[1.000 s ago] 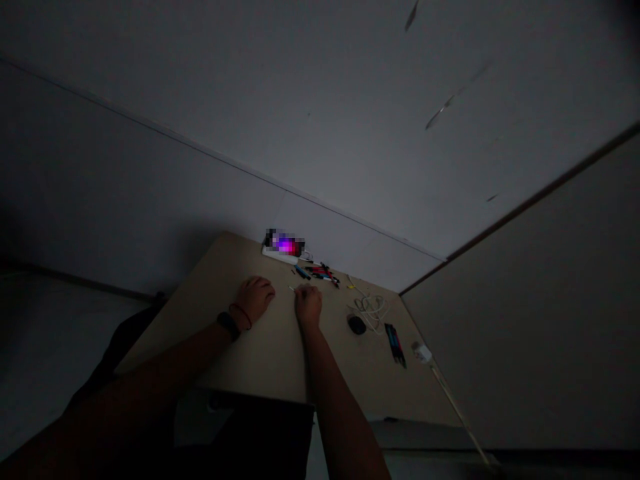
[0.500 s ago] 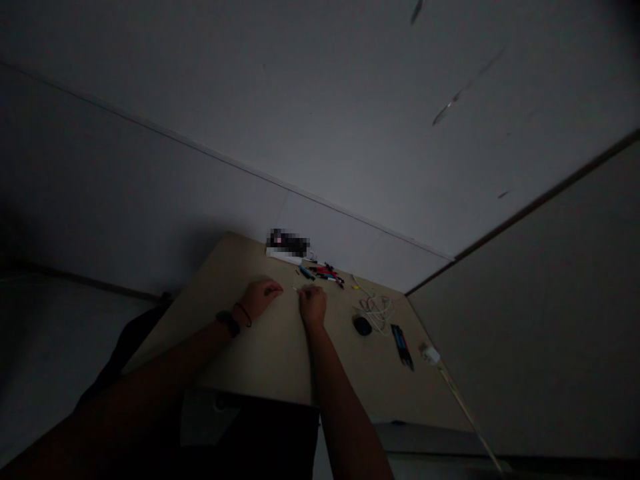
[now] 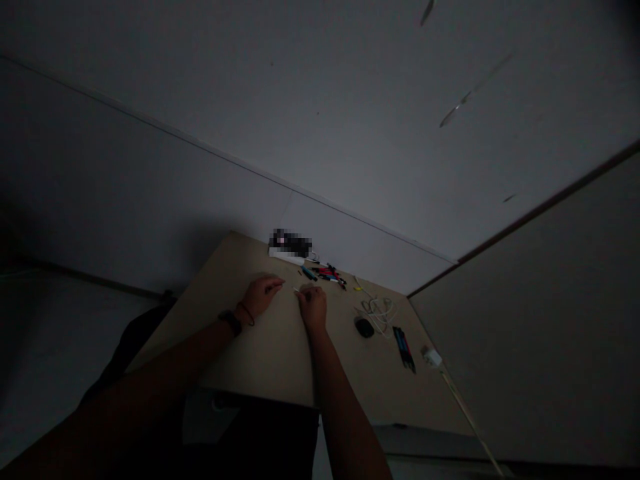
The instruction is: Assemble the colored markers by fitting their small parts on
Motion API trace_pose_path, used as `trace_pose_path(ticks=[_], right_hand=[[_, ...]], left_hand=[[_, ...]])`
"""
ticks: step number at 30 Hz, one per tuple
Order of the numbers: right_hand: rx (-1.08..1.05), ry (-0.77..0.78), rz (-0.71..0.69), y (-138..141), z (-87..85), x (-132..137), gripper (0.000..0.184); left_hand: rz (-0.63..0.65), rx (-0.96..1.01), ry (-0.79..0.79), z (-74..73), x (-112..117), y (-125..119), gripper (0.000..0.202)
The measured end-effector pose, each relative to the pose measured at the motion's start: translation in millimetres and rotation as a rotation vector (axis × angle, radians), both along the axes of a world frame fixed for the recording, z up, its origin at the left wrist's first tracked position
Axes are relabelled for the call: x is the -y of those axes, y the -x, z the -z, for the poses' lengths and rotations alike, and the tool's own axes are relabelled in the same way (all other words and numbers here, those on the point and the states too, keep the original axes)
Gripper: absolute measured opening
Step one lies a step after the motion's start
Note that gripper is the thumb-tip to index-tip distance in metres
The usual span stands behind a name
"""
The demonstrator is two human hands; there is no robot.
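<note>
My right hand point(image 3: 313, 308) rests on the beige tabletop point(image 3: 265, 353), its fingertips pinched on a small pale stick point(image 3: 296, 289) that juts out to the left. My left hand point(image 3: 263, 297) lies just left of that stick, fingers drawn together, with the fingertips close to its tip. In the dim light I cannot tell whether the left fingers hold anything. A dark wristband point(image 3: 230, 323) and a thin cord bracelet point(image 3: 245, 313) circle my left wrist.
Several pens point(image 3: 330, 275) lie beyond my hands, near a white power strip point(image 3: 285, 255). To the right are a white cable coil point(image 3: 380, 313), a black computer mouse point(image 3: 365, 327), a bundle of pens point(image 3: 404, 350) and a white plug point(image 3: 433, 357). Walls bound the table's far sides.
The whole view has drifted slightly to the right. My hands stay close together by the small stick, with little movement of their own.
</note>
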State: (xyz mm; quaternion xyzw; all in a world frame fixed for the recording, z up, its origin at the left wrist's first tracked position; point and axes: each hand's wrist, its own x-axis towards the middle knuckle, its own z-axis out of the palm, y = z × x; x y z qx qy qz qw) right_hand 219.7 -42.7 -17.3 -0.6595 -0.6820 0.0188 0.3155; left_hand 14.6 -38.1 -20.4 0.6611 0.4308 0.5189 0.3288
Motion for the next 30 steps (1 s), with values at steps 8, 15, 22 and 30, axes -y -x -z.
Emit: trace_pose_path(ticks=[8,15,22,30], right_hand=[[0.002,-0.014,0.074,-3.8,3.6,-0.7,0.024],[0.047,0.018,0.074,-2.1,1.7,0.3,0.021],[0.049,0.040,-0.029,2.6,-2.3,2.1,0.017],[-0.003,0.081,-0.199,5.8,-3.4,7.6,0.008]], left_hand=[[-0.017,0.030,0.077,-3.0,1.6,-1.0,0.011],[-0.018,0.047,0.077,-8.9,6.2,-0.1,0.010],[-0.030,0.052,0.084,-8.3,5.5,-1.6,0.016],[-0.025,-0.034,0.075,-10.5,5.5,1.4,0.021]])
